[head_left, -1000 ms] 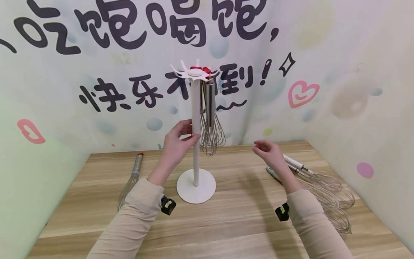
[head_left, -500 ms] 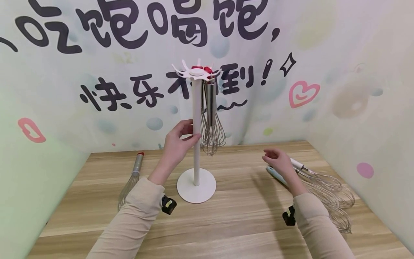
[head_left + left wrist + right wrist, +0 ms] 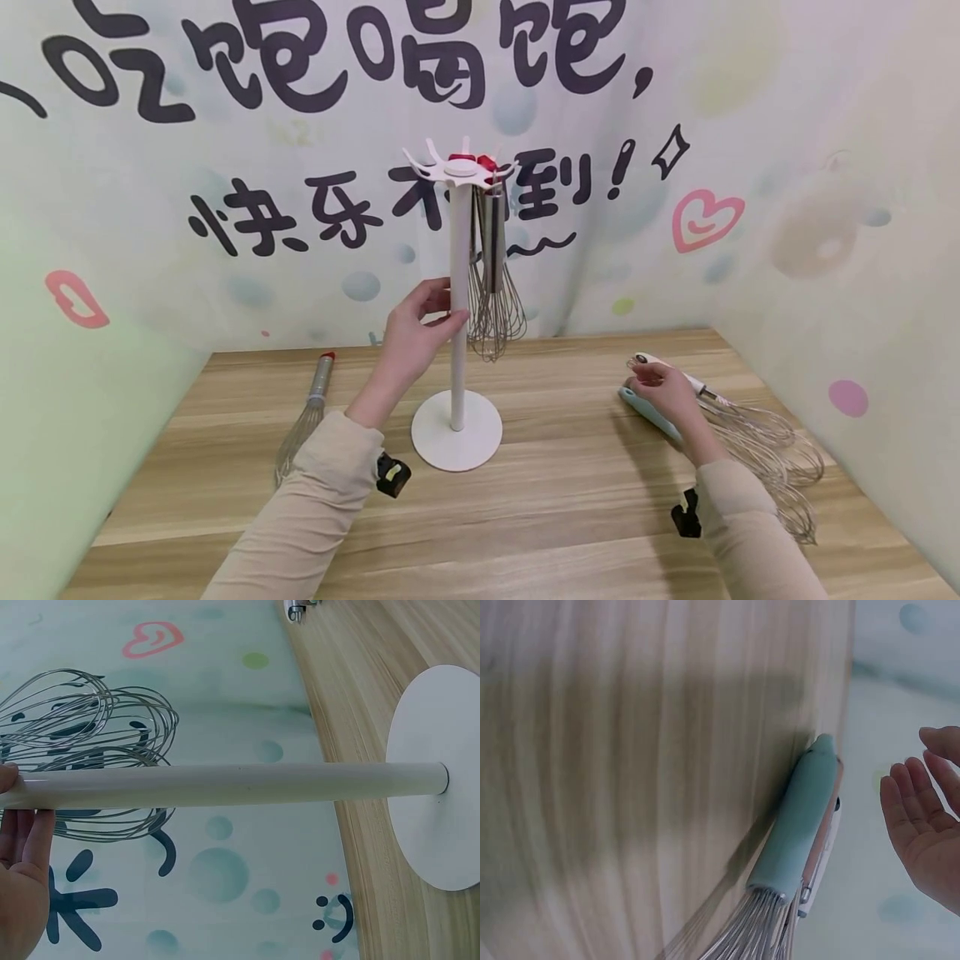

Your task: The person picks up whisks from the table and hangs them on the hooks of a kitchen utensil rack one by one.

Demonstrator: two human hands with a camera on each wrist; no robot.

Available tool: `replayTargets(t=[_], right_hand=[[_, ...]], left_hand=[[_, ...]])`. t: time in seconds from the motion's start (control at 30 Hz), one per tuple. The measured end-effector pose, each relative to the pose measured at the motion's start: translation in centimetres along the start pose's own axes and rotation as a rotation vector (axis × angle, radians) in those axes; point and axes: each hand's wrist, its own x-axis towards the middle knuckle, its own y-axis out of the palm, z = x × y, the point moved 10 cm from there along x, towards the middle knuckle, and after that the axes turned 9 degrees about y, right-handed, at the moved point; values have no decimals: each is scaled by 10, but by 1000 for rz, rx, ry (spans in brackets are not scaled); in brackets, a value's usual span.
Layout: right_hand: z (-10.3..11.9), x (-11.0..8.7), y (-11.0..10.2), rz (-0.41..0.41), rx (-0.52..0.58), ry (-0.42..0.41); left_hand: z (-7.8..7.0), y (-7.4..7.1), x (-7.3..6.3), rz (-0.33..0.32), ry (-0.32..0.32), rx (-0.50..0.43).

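Note:
My left hand (image 3: pixel 416 332) grips the pole of a white hook stand (image 3: pixel 458 367), thumb in front and fingers behind it. Metal-handled whisks (image 3: pixel 492 250) with red tips hang from the hooks on the stand's right side; their wire loops show behind the pole in the left wrist view. Above a pile of whisks on the right, my right hand (image 3: pixel 670 398) hovers with fingers loosely bent and holding nothing. Nearest to it are a light blue whisk handle (image 3: pixel 795 817) and a white-handled whisk (image 3: pixel 697 386). In the right wrist view a gap shows between thumb and fingers.
One grey-handled whisk (image 3: pixel 318 385) with a red end lies on the wooden table (image 3: pixel 555 500), left of the stand. Wire whisk heads (image 3: pixel 780 467) overlap at the right side. A printed wall (image 3: pixel 315 292) stands right behind the table.
My right hand has moved right and down, from beside the stand to over the whisk pile. My left hand has stayed on the pole.

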Motion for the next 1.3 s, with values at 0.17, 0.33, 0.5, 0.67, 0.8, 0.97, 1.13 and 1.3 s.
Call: replayTargets(t=[0.17, 0.33, 0.5, 0.67, 0.8, 0.97, 1.13, 1.3], right_hand=[[-9, -2, -2, -2, -24, 7], [-17, -3, -2, 19, -42, 4], [-28, -4, 0, 58, -54, 24], [-34, -4, 1, 64, -63, 35], [-38, -4, 0, 53, -68, 32], [-45, -3, 0, 48, -62, 48], [-51, -2, 1, 57, -79, 54], [-50, -1, 3, 56, -101, 29]], left_hand=[[0, -1, 0, -6, 1, -3], [1, -1, 0, -8, 8, 1], [1, -1, 0, -10, 8, -1], [-1, -2, 0, -12, 10, 0], [-1, -1, 0, -1, 12, 2], [1, 0, 1, 4, 15, 5], [2, 0, 1, 5, 15, 14], [1, 0, 1, 8, 9, 15]])
